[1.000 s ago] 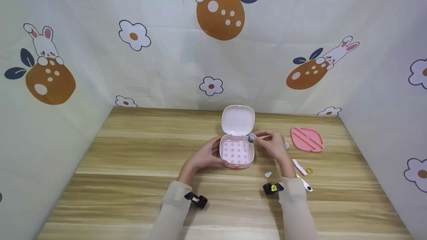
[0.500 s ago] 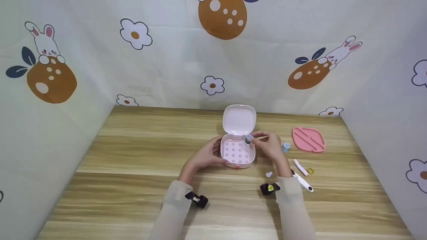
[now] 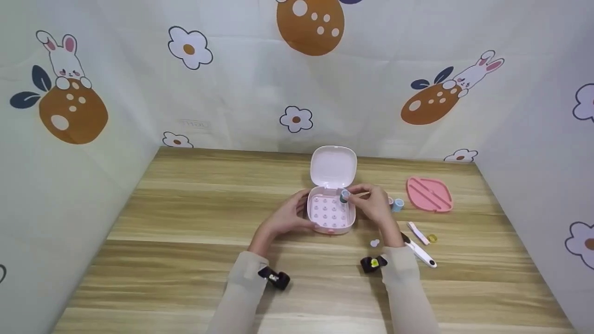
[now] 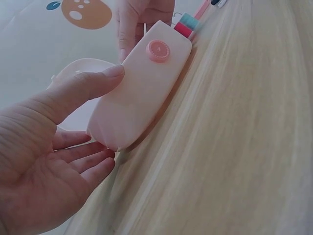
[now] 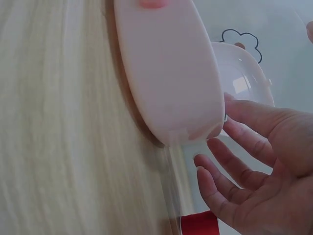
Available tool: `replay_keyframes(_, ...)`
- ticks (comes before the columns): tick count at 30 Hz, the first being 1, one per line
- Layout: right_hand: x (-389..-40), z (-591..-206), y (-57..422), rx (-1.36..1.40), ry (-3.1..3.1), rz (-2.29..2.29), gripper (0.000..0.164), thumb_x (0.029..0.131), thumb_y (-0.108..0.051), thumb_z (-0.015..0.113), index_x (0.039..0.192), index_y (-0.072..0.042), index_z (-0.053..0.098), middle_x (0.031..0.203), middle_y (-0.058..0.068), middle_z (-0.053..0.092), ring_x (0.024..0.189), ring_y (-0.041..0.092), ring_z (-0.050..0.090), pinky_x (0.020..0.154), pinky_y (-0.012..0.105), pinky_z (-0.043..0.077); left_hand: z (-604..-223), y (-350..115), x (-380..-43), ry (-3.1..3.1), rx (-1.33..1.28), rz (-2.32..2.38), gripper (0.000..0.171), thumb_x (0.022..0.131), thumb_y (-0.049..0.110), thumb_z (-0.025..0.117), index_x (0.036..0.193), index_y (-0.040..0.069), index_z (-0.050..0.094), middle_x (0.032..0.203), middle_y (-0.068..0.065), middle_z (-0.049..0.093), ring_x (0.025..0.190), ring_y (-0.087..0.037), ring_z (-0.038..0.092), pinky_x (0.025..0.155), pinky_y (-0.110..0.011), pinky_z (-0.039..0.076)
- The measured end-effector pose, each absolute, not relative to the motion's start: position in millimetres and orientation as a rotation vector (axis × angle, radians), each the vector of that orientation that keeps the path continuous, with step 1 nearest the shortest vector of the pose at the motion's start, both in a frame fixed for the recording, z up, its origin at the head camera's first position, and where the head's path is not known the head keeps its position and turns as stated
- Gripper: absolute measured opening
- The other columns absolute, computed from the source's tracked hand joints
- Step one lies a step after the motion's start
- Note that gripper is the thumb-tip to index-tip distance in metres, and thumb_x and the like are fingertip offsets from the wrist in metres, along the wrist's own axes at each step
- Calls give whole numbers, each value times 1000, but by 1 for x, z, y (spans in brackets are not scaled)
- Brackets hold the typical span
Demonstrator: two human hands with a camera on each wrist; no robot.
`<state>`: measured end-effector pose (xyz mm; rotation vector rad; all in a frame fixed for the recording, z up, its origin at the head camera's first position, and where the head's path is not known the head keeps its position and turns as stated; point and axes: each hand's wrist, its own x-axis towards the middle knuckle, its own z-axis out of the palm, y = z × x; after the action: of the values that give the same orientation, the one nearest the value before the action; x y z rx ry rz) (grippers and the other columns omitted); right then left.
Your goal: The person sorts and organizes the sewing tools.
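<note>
A pale pink sewing box (image 3: pixel 332 230) stands on the table with its lid (image 3: pixel 333 166) raised at the back. Rows of small pegs cover its inner floor. My left hand (image 3: pixel 284 217) holds the box's left side, thumb on the front wall (image 4: pixel 132 93) and fingers round the corner. At the back right corner, my right hand (image 3: pixel 372 204) pinches a small teal thread spool (image 3: pixel 344 197) with a pale top, over the pegs. In the right wrist view the box wall (image 5: pixel 171 73) hides most of the spool.
Several spools (image 3: pixel 398 205) stand right of my right hand, by a pink slotted tray (image 3: pixel 429 194). Nearer lie a pale pink strip (image 3: pixel 418 233), a yellow round piece (image 3: pixel 432 238), a white black-ended tool (image 3: pixel 423 255) and a small white piece (image 3: pixel 374 242). A patterned cloth wall (image 3: pixel 241 102) rises behind.
My right hand has moved slightly left, bringing the teal spool from the box's right rim to over the pegs. More of the spools behind it now show. My left hand stays on the box.
</note>
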<state>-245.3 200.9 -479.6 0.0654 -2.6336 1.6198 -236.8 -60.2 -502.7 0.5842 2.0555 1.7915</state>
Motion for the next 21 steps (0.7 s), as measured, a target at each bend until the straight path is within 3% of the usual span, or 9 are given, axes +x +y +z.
replay_keyframes(7, -245, -484, 198, 70, -2622, 1623, 21, 91, -4, 79, 108, 8, 76, 110, 24, 74, 87, 22, 70, 69, 15, 53, -504, -61, -236, 2151, 616, 1731, 99, 77, -5, 84, 160, -7, 31, 165, -28, 37, 154, -43, 36, 129, -48, 29)
replay_keyframes(21, -246, -489, 191, 45, -2631, 1499, 21, 87, -2, 82, 106, 6, 78, 103, 23, 76, 88, 30, 75, 69, 12, 53, -503, -62, -236, 2153, 617, 1731, 98, 78, -4, 86, 159, -9, 32, 162, -30, 40, 152, -43, 39, 128, -49, 31)
